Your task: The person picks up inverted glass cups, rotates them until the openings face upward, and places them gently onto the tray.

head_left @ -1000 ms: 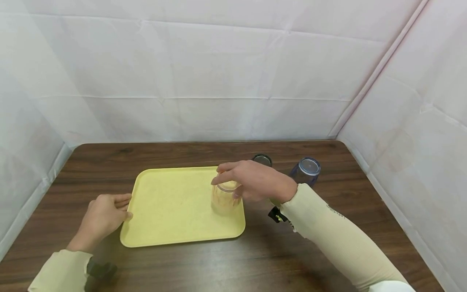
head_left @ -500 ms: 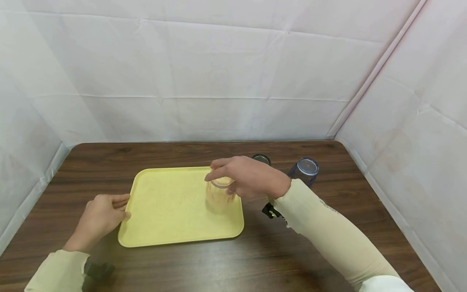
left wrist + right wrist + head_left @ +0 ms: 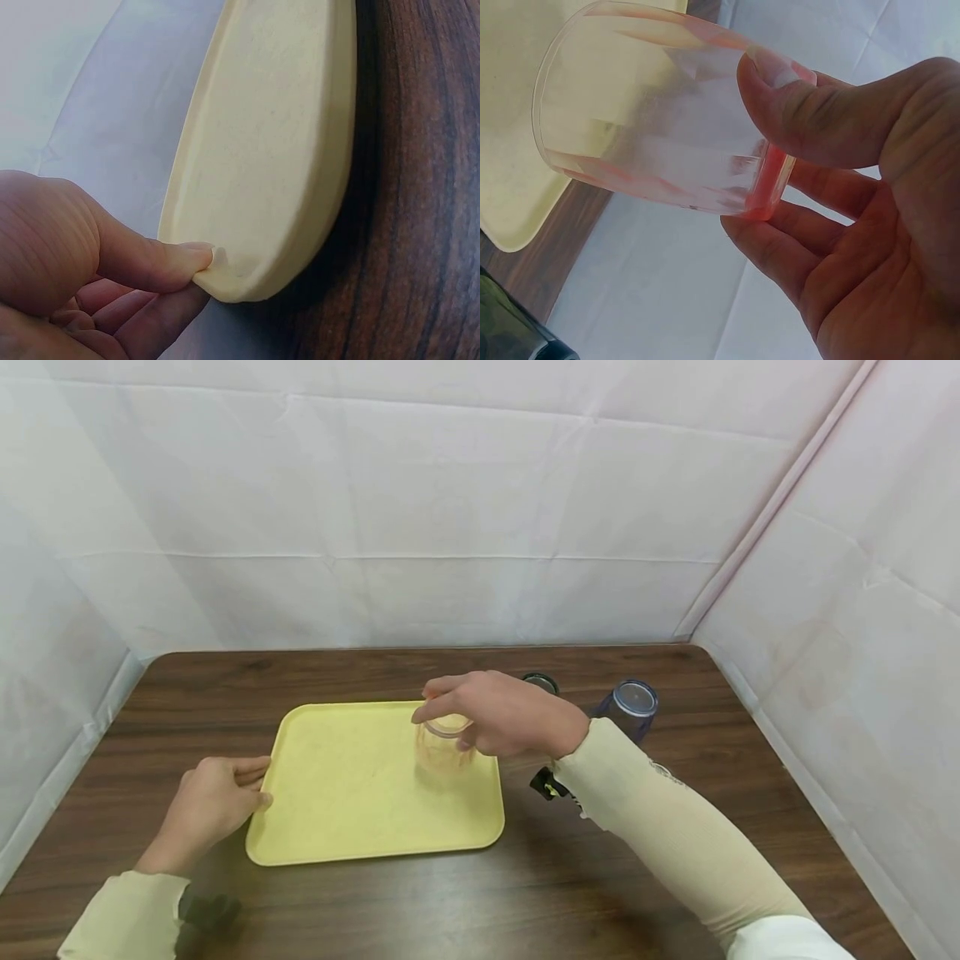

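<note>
My left hand (image 3: 210,806) pinches the left edge of a yellow rectangular tray (image 3: 352,785), thumb on top of the rim and fingers beneath it. In the left wrist view the tray's rim (image 3: 225,289) shows between thumb and fingers. My right hand (image 3: 506,714) grips a clear, orange-pink tinted tumbler (image 3: 442,752) by its thick base. The tumbler is upside down, base up and mouth down, over the tray's right part. In the right wrist view the faceted tumbler (image 3: 660,112) has my thumb on one side and fingertips on the other.
Behind my right hand a dark tumbler (image 3: 542,682) stands upside down, partly hidden. A blue tumbler (image 3: 632,706), also inverted, stands right of it near the forearm. The brown wooden table (image 3: 360,902) is enclosed by white sheeting (image 3: 450,510) at the back and sides.
My right hand has moved a little left and away from me, carrying the tumbler further over the tray. My left hand keeps its pinch on the tray's edge.
</note>
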Available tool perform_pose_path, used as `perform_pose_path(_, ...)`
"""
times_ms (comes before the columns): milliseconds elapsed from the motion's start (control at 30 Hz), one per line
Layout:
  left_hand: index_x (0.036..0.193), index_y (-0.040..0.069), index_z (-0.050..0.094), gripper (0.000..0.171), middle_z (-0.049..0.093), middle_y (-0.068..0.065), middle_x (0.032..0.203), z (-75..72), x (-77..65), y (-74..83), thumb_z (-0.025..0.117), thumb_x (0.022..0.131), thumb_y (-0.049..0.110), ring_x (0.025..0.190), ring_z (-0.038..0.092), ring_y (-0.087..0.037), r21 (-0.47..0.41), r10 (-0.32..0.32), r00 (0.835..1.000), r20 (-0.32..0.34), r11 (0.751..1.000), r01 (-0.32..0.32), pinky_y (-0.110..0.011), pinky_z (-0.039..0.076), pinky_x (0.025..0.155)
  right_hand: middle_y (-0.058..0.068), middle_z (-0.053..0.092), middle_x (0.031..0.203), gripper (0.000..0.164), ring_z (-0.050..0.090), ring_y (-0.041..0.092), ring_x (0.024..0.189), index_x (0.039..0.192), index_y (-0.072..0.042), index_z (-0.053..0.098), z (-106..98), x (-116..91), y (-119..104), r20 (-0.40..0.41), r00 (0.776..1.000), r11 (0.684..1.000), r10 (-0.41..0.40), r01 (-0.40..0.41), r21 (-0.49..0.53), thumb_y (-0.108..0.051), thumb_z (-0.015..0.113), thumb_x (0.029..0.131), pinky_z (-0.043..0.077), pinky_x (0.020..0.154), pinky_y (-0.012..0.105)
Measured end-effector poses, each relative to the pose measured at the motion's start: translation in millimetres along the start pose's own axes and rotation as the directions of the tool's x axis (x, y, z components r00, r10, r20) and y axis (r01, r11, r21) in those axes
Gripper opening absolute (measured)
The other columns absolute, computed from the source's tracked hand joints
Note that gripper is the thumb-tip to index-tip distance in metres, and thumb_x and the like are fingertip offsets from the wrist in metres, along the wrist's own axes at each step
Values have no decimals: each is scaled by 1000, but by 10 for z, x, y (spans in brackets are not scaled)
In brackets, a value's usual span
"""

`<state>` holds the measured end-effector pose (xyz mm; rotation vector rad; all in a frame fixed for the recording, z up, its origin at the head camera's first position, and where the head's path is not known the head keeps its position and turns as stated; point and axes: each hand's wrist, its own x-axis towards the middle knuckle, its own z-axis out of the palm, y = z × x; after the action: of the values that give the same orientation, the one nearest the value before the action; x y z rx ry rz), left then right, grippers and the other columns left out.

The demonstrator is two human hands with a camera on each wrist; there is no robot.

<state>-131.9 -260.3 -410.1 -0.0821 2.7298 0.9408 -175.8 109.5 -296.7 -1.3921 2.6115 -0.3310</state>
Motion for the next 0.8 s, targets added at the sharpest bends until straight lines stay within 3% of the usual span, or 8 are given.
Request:
perform_pose_path(133, 143, -7, 57, 60, 63, -25, 137, 9, 2, -8, 78, 90, 11, 121, 68, -40, 5, -6, 1000, 0, 1000, 6, -58, 58, 97, -4, 62, 118, 59, 58, 12, 80, 134, -18, 70, -1, 30, -8, -7, 1000, 1000, -28, 28, 6, 12, 66, 83, 49, 69, 24)
perform_pose_path(367, 143, -8, 57, 60, 62, -26, 138, 42, 6, -22, 78, 90, 10, 121, 68, -42, 5, -4, 1000, -10, 1000, 4, -59, 56, 99, -3, 61, 113, 58, 57, 10, 83, 133, -16, 71, 8, 93, -10, -12, 998, 998, -56, 56, 1, 12, 65, 82, 49, 74, 23)
perform_pose_path(567, 142, -8, 57, 59, 63, -25, 137, 50, 26, 5, 78, 90, 10, 124, 66, -43, 14, -8, 1000, -11, 1000, 8, -63, 52, 102, -1, 62, 119, 58, 59, 11, 83, 134, -17, 70, 2, 162, -18, 10, 999, 999, -48, 49, -14, 11, 67, 84, 52, 76, 24)
perform_pose_path(800, 143, -10, 55, 61, 61, -27, 139, 19, -18, 8, 77, 90, 9, 122, 67, -44, 31, -20, 1000, 14, 999, 19, -61, 56, 97, -1, 62, 123, 55, 59, 11, 83, 136, -20, 68, 42, 250, -78, 31, 998, 998, -62, 62, -4, 8, 68, 87, 51, 74, 22)
